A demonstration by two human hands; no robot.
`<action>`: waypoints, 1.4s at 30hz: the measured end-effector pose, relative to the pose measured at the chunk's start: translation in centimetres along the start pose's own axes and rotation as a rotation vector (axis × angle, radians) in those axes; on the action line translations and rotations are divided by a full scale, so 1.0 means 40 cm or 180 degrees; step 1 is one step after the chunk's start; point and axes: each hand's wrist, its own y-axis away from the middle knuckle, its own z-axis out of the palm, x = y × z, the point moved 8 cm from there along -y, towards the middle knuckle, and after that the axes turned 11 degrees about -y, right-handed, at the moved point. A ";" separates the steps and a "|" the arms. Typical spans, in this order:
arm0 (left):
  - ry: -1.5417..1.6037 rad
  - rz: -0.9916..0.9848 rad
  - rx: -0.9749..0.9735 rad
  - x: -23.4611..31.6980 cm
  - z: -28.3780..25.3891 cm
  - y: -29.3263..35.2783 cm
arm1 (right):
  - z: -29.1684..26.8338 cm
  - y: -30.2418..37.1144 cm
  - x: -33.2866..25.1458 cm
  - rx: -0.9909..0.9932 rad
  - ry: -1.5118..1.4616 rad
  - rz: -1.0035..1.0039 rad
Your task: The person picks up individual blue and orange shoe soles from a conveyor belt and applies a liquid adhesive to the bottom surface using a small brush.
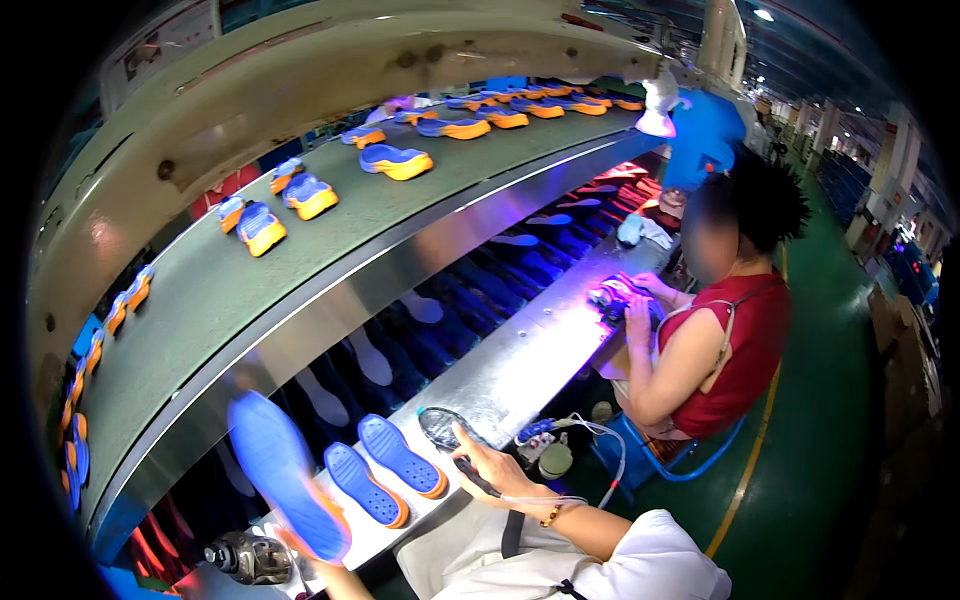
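My left hand, mostly hidden, holds a large shoe sole with a blue face and orange edge, tilted upright and slightly blurred. To its right, two blue-and-orange soles lie side by side on the pale bench, blue faces up. My right hand is closed around a slim black handle, and a thin pale tube runs along that wrist. Just beyond its fingers lies a dark, shiny oval object with a teal edge; whether it is joined to the handle I cannot tell.
A green conveyor carrying several blue-and-orange soles curves across the back. Under it, a shelf holds many dark and pale insole shapes. A clear jar stands at lower left. A co-worker in red sits at right, working under purple light.
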 end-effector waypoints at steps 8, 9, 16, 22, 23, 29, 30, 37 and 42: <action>0.0159 -0.1986 0.0852 -0.339 0.078 0.165 | 0.146 -0.013 -0.035 -0.1235 0.0947 -0.0645; 0.0164 -0.1993 0.0853 -0.337 0.077 0.169 | 0.174 -0.006 -0.014 -0.1743 0.1183 -0.0344; -0.0483 -0.2390 0.0808 -0.335 0.080 0.203 | 0.287 0.063 0.040 -0.2301 0.1520 -0.0478; -0.0294 -0.2192 0.1133 -0.338 0.092 0.194 | 0.295 0.065 0.028 -0.1728 0.1370 -0.0940; -0.0278 -0.2134 0.1201 -0.330 0.089 0.189 | 0.298 0.060 0.017 -0.1827 0.1479 -0.0867; -0.0093 -0.1936 0.1535 -0.309 0.079 0.158 | 0.322 0.106 -0.012 -0.1870 0.1928 -0.1450; -0.0070 -0.1904 0.1577 -0.306 0.079 0.155 | 0.314 0.109 -0.004 -0.1967 0.1782 -0.1221; 0.0044 -0.1580 0.1713 -0.271 0.075 0.122 | 0.303 0.149 0.007 -0.2129 0.1614 -0.0914; -0.0156 -0.1659 0.1680 -0.273 0.079 0.115 | 0.272 0.139 0.011 -0.2320 0.1367 -0.0260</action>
